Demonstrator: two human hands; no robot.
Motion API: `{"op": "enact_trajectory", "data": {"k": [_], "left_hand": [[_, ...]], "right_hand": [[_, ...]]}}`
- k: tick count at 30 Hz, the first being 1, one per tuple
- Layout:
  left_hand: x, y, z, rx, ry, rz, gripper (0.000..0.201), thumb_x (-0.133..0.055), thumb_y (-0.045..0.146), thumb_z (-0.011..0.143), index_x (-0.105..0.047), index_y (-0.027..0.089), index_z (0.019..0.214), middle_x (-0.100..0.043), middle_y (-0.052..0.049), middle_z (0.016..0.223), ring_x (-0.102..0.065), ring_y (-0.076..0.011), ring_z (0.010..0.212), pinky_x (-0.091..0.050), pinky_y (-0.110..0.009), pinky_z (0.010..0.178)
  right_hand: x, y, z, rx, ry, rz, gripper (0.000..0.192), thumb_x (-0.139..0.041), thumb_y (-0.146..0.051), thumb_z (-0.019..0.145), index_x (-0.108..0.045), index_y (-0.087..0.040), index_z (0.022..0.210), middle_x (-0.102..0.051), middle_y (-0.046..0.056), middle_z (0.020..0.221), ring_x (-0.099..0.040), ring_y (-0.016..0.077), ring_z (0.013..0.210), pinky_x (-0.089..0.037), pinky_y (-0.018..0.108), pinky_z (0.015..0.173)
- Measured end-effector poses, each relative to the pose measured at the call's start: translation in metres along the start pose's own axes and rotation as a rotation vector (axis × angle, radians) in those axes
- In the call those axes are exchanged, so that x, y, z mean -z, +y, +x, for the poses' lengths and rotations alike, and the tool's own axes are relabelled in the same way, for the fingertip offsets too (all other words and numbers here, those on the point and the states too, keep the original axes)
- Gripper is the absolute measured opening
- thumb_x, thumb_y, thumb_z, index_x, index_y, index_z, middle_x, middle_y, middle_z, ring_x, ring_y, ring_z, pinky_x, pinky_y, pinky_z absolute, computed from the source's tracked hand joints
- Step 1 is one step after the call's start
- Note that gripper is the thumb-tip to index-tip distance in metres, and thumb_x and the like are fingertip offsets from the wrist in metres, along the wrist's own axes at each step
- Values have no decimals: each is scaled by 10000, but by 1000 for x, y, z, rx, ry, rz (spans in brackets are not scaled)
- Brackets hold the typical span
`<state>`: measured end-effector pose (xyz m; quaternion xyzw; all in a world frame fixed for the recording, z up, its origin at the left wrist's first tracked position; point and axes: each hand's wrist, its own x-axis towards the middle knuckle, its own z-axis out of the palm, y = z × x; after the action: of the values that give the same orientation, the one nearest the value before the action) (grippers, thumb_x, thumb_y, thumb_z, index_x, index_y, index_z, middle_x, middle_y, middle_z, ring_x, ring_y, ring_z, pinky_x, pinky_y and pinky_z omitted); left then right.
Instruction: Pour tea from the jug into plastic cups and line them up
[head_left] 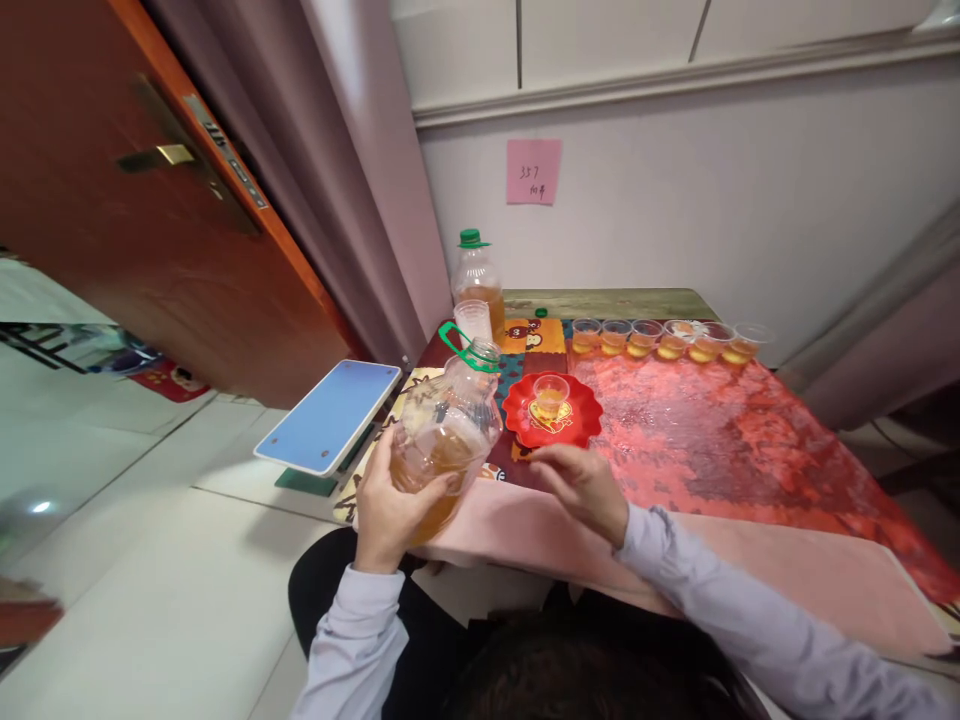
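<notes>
My left hand (391,500) grips a large clear jug (448,430) of amber liquid, tilted with its open neck and green handle ring toward a red scalloped plate (576,425). On that plate stands a small clear cup (551,394) with amber liquid in it. My right hand (581,484) rests on the table with its fingertips at the plate's near edge, holding nothing that I can see.
Several small cups (660,340) of amber liquid line the back of the red-covered table (712,430). A green-capped bottle (475,280) and an empty cup (472,318) stand at the back left. A blue-topped stool (330,415) sits left of the table, beside a brown door (112,200).
</notes>
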<state>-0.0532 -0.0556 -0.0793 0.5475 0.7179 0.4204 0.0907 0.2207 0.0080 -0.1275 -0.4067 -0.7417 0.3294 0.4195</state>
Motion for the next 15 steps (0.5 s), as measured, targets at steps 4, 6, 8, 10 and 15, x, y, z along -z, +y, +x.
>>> {"op": "enact_trajectory", "data": {"k": [4, 6, 8, 10, 15], "left_hand": [[-1, -3, -3, -31, 27, -16, 983, -810, 647, 682, -481, 182, 1484, -612, -174, 1470, -574, -325, 1391, -432, -476, 1201], [-2, -2, -4, -37, 39, -18, 990, -810, 658, 676, -485, 176, 1477, -611, -183, 1465, -574, -332, 1387, -432, -485, 1197], [-3, 0, -5, -36, 42, -12, 979, -809, 659, 671, -497, 177, 1464, -622, -185, 1449, -584, -339, 1374, -443, -489, 1186], [-2, 3, -5, -28, 45, 2, 966, -805, 654, 669, -504, 184, 1457, -625, -182, 1448, -590, -347, 1367, -448, -495, 1181], [2, 6, -4, 47, 63, 54, 946, -772, 662, 694, -479, 230, 1483, -612, -146, 1481, -587, -341, 1374, -457, -480, 1180]], "right_hand": [[46, 22, 54, -14, 121, -264, 326, -647, -501, 956, -763, -225, 1085, -790, 109, 1102, -746, 271, 980, -573, 415, 915], [57, 36, 80, -15, 77, -421, 518, -746, -572, 868, -724, -173, 1198, -730, 170, 1266, -693, 326, 1161, -529, 467, 1029], [57, 48, 99, -44, 5, -563, 724, -826, -610, 778, -682, -110, 1282, -621, 245, 1431, -589, 386, 1335, -440, 528, 1143], [51, 55, 110, -90, -70, -668, 831, -857, -623, 738, -652, -75, 1328, -526, 289, 1524, -486, 417, 1438, -333, 586, 1215], [35, 53, 119, -150, -153, -752, 750, -822, -589, 796, -640, -105, 1339, -501, 270, 1555, -410, 406, 1492, -157, 672, 1255]]}}
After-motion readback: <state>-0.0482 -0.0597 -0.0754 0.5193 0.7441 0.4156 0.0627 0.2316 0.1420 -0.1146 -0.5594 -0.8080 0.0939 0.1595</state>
